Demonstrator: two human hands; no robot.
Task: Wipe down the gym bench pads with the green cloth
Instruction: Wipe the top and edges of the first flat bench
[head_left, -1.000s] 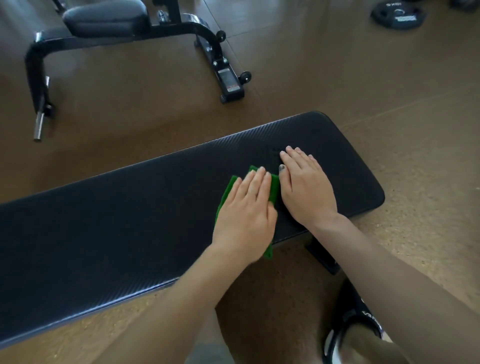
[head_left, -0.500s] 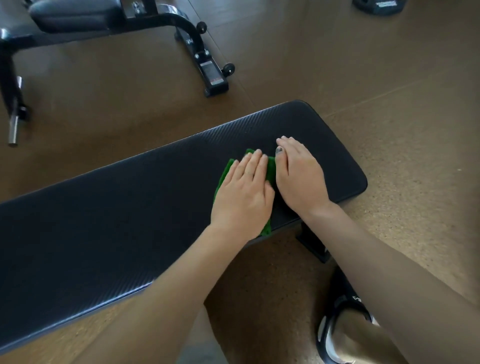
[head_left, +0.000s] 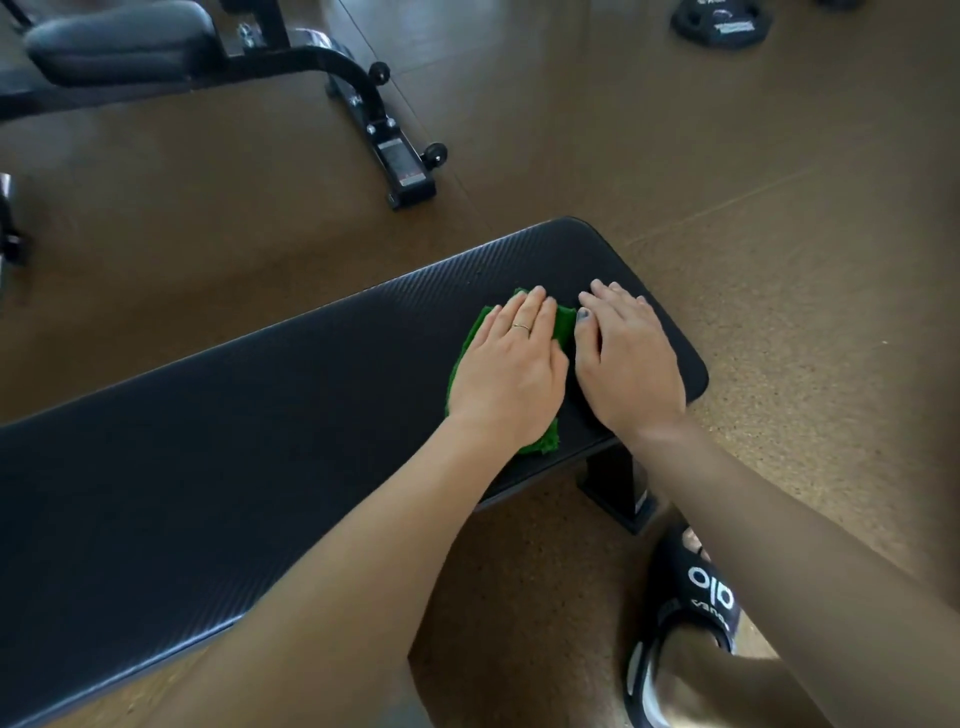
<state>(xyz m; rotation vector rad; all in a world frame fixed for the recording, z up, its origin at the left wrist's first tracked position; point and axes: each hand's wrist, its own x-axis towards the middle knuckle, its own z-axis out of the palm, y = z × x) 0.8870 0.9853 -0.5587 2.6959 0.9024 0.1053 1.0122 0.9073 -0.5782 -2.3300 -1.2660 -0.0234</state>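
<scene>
Black textured bench pad (head_left: 260, 441), stretching from near left to far right across a brown speckled floor (head_left: 779, 260). Green cloth (head_left: 565, 325) lying flat on the pad toward its right end, mostly hidden under the left hand (head_left: 511, 371); green edges showing past the fingertips, between the two thumbs, and below the wrist at the pad's near edge. Left hand palm-down, fingers extended and held together, pressing on the cloth rather than gripping it; thin ring (head_left: 520, 327) on one finger. Right hand (head_left: 631, 364) just beside it, also flat with fingers spread open on the bare pad, thumb with dark polish touching the cloth's right edge. Below the right end of the pad, a black bench leg (head_left: 615, 491). Near right, a foot in a black slide sandal (head_left: 685, 613) with white lettering. Far left, a second bench (head_left: 119, 41) on a black frame. Far right, a dark weight plate (head_left: 719, 21) on the floor.
</scene>
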